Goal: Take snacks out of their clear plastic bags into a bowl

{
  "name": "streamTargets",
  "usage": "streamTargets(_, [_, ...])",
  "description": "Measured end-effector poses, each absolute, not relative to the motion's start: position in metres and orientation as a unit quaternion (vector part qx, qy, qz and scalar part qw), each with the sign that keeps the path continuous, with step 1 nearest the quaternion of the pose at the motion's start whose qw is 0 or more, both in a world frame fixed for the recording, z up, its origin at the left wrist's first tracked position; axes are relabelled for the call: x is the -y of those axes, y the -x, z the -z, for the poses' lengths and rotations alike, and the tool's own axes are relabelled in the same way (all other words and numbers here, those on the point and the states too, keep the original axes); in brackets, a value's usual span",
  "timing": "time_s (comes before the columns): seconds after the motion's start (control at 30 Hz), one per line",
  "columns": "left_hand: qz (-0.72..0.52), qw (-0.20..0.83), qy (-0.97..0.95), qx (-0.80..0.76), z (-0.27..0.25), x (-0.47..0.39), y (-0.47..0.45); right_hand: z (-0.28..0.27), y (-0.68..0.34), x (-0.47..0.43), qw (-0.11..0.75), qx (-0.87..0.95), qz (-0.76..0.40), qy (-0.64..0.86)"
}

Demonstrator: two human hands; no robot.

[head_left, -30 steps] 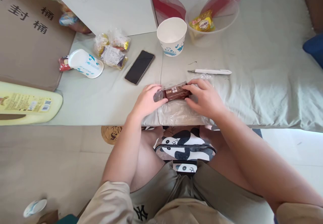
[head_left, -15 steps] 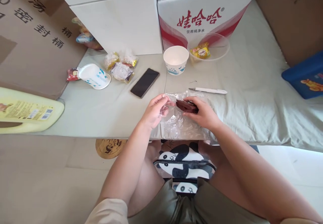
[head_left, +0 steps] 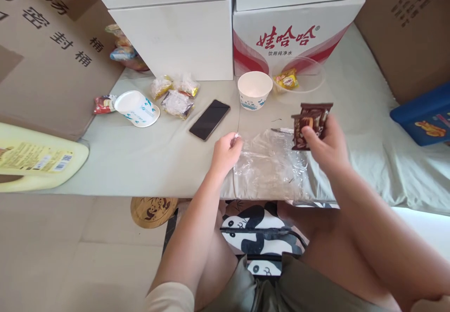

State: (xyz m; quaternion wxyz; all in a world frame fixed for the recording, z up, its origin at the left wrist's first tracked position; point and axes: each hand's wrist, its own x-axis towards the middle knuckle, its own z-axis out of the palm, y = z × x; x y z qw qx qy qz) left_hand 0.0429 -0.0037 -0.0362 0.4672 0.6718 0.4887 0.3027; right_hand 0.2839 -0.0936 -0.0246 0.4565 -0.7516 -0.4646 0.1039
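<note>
Head view: the right hand (head_left: 330, 147), thumb and fingers clamped on dark-brown, rectangular, overlapping printed packets (head_left: 311, 127), held up at 2 o'clock from the clear, crumpled plastic film (head_left: 269, 167) on the pale-green cloth (head_left: 158, 162). Left hand (head_left: 225, 153) between 9 and 10 o'clock of it, fingers curled together, pinching the film's edge. From the film: black rectangular phone (head_left: 210, 120) at 10; white, blue-printed paper cup (head_left: 255, 92) upright at 12.
</note>
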Motion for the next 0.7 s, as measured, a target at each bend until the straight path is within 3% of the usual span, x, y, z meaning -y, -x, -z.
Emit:
streamTargets(0.13, [-0.287,0.479,-0.683,-0.471,0.031,0.007,-0.048,-0.023,-0.319,0.043,0.361,0.497,0.025,0.789])
streamTargets(0.27, [-0.28,0.489,-0.684,-0.464,0.031,0.005,-0.054,-0.035,-0.382,-0.033,0.233,0.66,0.066,0.711])
streamTargets(0.43, [-0.273,0.494,-0.685,-0.461,0.033,0.002,-0.057,-0.03,-0.409,-0.09,0.124,0.633,-0.026,0.763])
streamTargets(0.5, [-0.271,0.488,-0.687,-0.464,0.033,0.0,-0.057,-0.038,-0.388,-0.079,0.176,0.593,-0.032,0.785])
streamTargets(0.63, [-0.262,0.457,-0.694,-0.49,0.034,-0.005,-0.056,-0.043,-0.317,0.0,0.371,0.612,0.007,0.698])
streamTargets(0.7, [-0.261,0.442,-0.694,-0.505,0.036,-0.008,-0.054,-0.028,-0.285,0.049,0.428,0.606,-0.04,0.669])
